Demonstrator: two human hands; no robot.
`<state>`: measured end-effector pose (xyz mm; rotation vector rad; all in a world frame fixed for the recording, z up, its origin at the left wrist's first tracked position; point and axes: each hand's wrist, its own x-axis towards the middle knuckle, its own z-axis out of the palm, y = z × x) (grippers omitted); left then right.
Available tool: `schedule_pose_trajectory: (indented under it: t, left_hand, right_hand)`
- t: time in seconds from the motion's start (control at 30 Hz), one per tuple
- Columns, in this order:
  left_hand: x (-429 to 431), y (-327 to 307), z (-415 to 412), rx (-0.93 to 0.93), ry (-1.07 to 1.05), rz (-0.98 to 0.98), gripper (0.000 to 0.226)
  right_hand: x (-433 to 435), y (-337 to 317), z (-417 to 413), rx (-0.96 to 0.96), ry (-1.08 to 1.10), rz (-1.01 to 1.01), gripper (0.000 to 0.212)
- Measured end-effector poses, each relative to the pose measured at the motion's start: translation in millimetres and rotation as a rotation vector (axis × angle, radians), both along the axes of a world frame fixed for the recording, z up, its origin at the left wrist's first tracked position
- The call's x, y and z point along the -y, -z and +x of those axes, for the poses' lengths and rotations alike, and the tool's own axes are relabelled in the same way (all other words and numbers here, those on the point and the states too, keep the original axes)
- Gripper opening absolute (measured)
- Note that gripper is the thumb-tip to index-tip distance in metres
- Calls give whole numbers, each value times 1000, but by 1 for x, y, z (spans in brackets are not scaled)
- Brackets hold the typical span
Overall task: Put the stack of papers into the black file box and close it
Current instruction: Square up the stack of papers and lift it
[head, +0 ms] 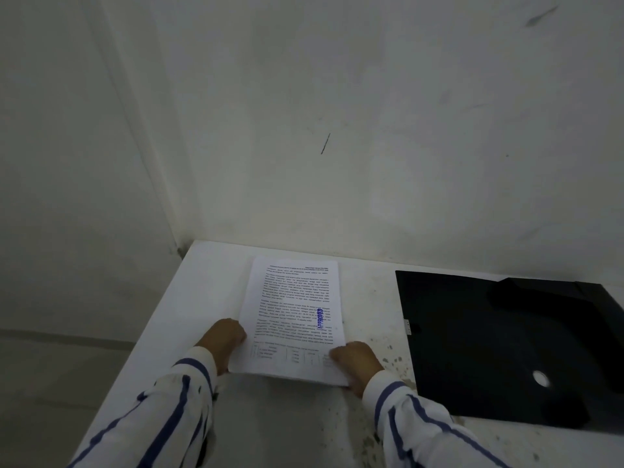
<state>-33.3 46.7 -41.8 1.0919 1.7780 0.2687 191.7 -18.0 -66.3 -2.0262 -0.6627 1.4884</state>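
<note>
A stack of papers [293, 309] with printed text and a blue stamp lies on the white table [287, 423], near the wall. My left hand [224, 339] grips its near left edge. My right hand [354, 361] grips its near right corner, thumb on top. The near edge of the stack looks slightly raised off the table. The black file box [506, 349] lies flat to the right of the papers, with a flap across its top and a round white spot near its front. I cannot tell whether it is open or closed.
A white wall [337, 130] rises directly behind the table, and a second wall meets it at the left corner. The table's left edge [135, 359] drops off to the floor. Dark specks mark the tabletop between the papers and the box.
</note>
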Motion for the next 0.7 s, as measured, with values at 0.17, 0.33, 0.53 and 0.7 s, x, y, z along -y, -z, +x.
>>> schedule_pose_trajectory:
  t: [0.17,0.33,0.53,0.7]
  left_hand:
    - [17,-4,10,104,-57,100,28]
    - [38,-16,33,192,-83,193,15]
    - [55,-37,75,263,17,229,14]
    - [65,-44,129,301,116,198,16]
  right_hand:
    - [7,-3,6,98,-85,152,12]
    - [24,-12,18,172,11,274,15]
    - [49,-29,65,150,108,364,20]
    - [73,-36,120,208,190,367,15]
